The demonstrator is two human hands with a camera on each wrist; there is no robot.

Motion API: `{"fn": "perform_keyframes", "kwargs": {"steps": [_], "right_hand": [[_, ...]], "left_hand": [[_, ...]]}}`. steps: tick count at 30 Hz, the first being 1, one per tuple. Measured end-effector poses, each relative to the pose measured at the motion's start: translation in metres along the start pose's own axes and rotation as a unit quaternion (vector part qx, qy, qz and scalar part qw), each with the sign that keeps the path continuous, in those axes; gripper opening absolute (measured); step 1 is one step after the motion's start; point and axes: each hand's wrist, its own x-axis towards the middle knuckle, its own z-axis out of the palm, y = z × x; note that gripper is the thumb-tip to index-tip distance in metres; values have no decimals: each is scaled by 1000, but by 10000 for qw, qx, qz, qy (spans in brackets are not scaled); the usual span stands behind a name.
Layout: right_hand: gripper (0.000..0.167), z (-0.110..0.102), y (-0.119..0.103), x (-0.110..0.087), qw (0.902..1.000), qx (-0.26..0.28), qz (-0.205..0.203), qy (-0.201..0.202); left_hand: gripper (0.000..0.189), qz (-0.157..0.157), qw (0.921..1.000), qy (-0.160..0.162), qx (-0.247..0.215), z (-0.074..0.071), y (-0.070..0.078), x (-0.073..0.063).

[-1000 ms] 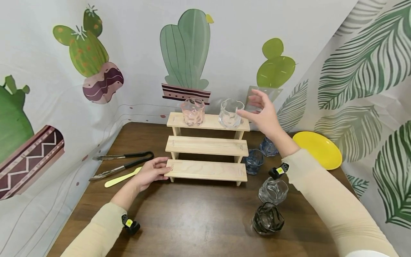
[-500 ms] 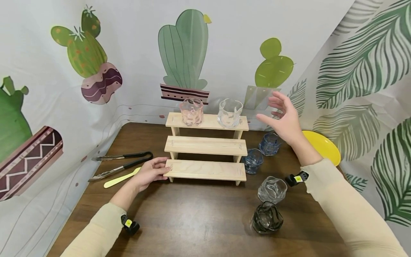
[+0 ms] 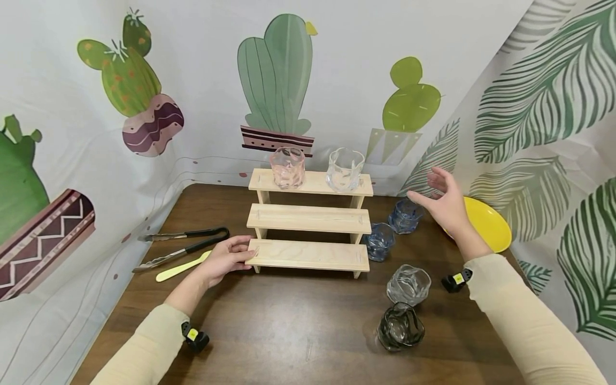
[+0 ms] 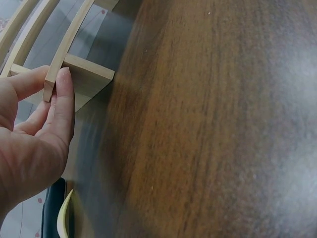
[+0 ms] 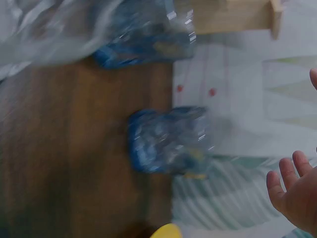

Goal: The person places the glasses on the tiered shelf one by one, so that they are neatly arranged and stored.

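Observation:
My left hand [image 3: 228, 261] pinches the left end of the lowest step of a three-tier wooden stand [image 3: 308, 254]; in the left wrist view the thumb lies on one face of the board [image 4: 64, 52] and the fingers on the other. My right hand [image 3: 445, 203] is in the air with nothing in it, fingers spread, just right of the farther blue glass [image 3: 405, 216]. A second blue glass [image 3: 380, 242] stands against the stand's right side. On the top step are a pink glass [image 3: 288, 168] and a clear glass [image 3: 345, 170].
A clear grey glass [image 3: 408, 285] and a dark smoky glass [image 3: 400, 326] stand at the front right. Behind my right hand lies a yellow plate [image 3: 488, 224]. Black-handled tongs [image 3: 192, 247] and a pale yellow utensil [image 3: 182, 267] lie on the left.
My right hand has moved away from the clear glass on the top step, rightward and then down toward the farther blue glass. The left hand keeps its grip on the stand.

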Motion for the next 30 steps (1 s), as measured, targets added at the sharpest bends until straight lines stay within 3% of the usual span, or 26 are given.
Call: {"fn": "perform_keyframes", "kwargs": {"steps": [10,19,30], "right_hand": [[105,11,48,-10,9972,-315,551,-385],[107,24,77,-20,9943,-499,733,-598],[101,39,90,-23,9924,-178,1072,-580]], "left_hand": [[66,19,10000,-55,-10,-2,0,0],[65,0,10000,-27,53,-1,1,-2],[64,-46,10000,28,-43,0,-1,1]]}}
